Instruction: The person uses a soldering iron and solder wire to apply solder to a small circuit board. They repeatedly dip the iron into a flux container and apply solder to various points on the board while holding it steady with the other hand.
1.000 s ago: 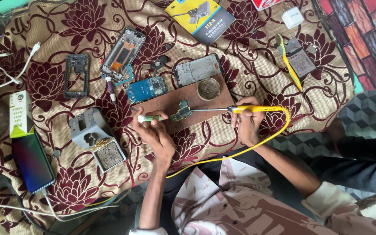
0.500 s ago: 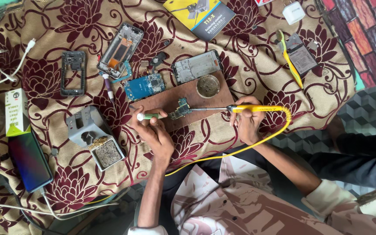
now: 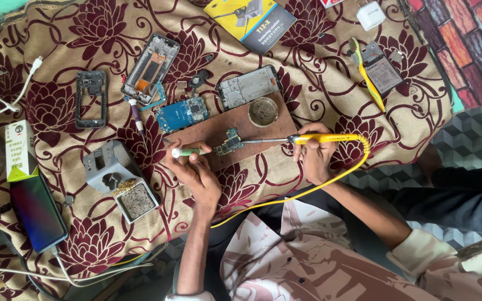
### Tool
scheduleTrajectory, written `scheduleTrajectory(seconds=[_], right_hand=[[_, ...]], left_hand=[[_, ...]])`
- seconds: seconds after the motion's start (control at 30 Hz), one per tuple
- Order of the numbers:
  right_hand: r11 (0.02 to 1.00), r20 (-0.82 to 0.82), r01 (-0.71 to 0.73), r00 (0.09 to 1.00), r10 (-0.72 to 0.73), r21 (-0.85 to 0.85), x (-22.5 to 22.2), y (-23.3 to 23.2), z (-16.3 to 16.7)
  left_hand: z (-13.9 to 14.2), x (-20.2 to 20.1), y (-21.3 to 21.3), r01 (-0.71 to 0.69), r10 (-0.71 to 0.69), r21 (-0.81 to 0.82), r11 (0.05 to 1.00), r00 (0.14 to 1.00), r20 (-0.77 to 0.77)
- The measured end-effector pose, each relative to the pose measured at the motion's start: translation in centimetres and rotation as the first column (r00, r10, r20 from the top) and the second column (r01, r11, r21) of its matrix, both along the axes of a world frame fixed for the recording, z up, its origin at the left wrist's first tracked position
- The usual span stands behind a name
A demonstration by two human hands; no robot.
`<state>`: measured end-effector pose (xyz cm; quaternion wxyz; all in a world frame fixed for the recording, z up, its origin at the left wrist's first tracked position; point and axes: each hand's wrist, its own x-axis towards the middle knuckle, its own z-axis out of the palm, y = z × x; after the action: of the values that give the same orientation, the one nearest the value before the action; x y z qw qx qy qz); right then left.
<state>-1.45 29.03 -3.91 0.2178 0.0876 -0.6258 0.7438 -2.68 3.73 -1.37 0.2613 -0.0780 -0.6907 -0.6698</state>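
The right hand (image 3: 314, 159) is gripping the yellow soldering iron (image 3: 322, 139) by its handle, fingers wrapped around it, and is holding it nearly level so that the thin metal tip is reaching left to the small circuit board (image 3: 230, 142). The left hand (image 3: 196, 174) is clenching a white and green tool (image 3: 188, 151) between thumb and fingers, its end pointing at the same board from the other side. The small circuit board is lying on a brown wooden board (image 3: 218, 129), between the two tools and touching both tips as far as can be told.

A round metal tin (image 3: 263, 111) is sitting on the far right part of the wooden board, and a grey phone frame (image 3: 248, 87) is lying at its upper edge. Just left of that, a blue circuit board (image 3: 183, 114) is resting partly on the wood. The yellow cable (image 3: 319, 187) is running from the iron's handle, looping past the right hand and down across the person's lap.

Everything is lying on a floral maroon and gold cloth (image 3: 73, 33). Farther left a stripped phone (image 3: 150, 69) and a black phone frame (image 3: 91, 98) are lying apart. A grey iron stand (image 3: 110, 167) with a cleaning sponge tray (image 3: 136, 200) is standing near the left hand. A phone with a lit screen (image 3: 37, 213) is lying at the cloth's left edge.
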Motion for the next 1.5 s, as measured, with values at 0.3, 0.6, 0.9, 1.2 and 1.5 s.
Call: scheduleTrajectory(seconds=[0.3,0.6,0.9,1.2,1.5], right_hand=[[0.999,-0.073,-0.03,0.997,0.028,-0.026,-0.1,0.0,-0.2],[1.0,-0.023,0.015,1.0,-0.014,0.026,0.0,0.2,-0.7],[1.0,-0.023,0.016,1.0,-0.016,0.006,0.1,0.3,-0.6],[0.997,-0.103,0.043,0.994,-0.036,0.066,-0.1,-0.2,0.3],[0.997,-0.104,0.059,0.993,-0.053,0.054,0.1,-0.4,0.5]], left_hand=[[-0.4,-0.2,0.0,0.004,-0.004,0.004,1.0,1.0,-0.009],[-0.5,-0.1,0.0,0.008,-0.008,0.002,1.0,1.0,-0.019],[-0.3,0.0,0.1,-0.038,0.037,-0.045,0.998,0.999,-0.03],[-0.1,0.0,-0.1,-0.053,0.047,-0.081,0.995,0.995,-0.085],[-0.3,0.1,0.0,-0.033,0.024,-0.098,0.995,0.995,-0.092]])
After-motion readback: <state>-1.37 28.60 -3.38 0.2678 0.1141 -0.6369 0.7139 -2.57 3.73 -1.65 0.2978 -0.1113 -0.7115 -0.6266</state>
